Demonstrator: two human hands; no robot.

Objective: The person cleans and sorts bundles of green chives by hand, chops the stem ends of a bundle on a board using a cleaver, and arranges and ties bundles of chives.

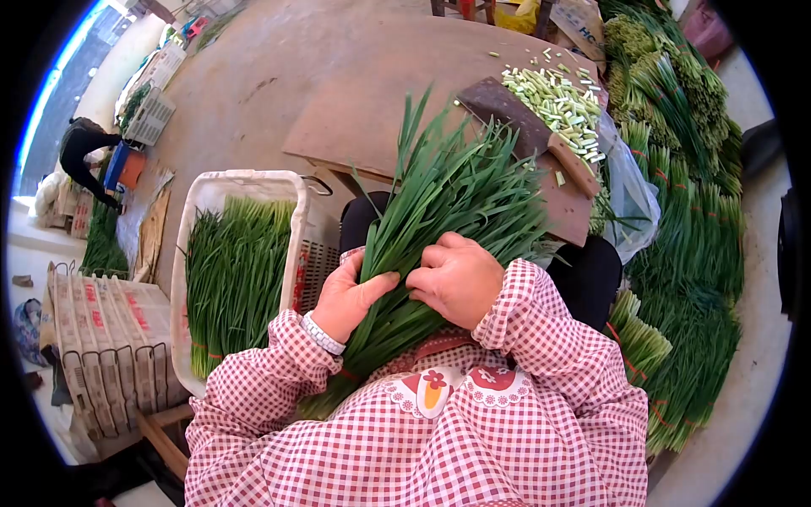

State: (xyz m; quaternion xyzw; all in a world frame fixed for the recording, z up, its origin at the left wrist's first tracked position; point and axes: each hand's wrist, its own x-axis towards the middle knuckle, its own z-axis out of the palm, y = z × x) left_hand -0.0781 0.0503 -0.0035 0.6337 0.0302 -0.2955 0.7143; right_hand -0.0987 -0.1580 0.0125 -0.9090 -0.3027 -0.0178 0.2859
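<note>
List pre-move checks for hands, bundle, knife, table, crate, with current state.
1. Left hand closed around the leafy bundle: ok.
2. Right hand firmly gripping leaves: cannot tell; it touches the bundle, but its fingertips are partly hidden.
3. Cleaver lying free of both hands: ok.
4. Table clear of cut pieces: not ok; they lie scattered beside the cleaver.
5. Room left in the crate: cannot tell; bundles cover most of its inside.

The leaves (448,215) are dark green, the smock (372,460) checked red and white.
</note>
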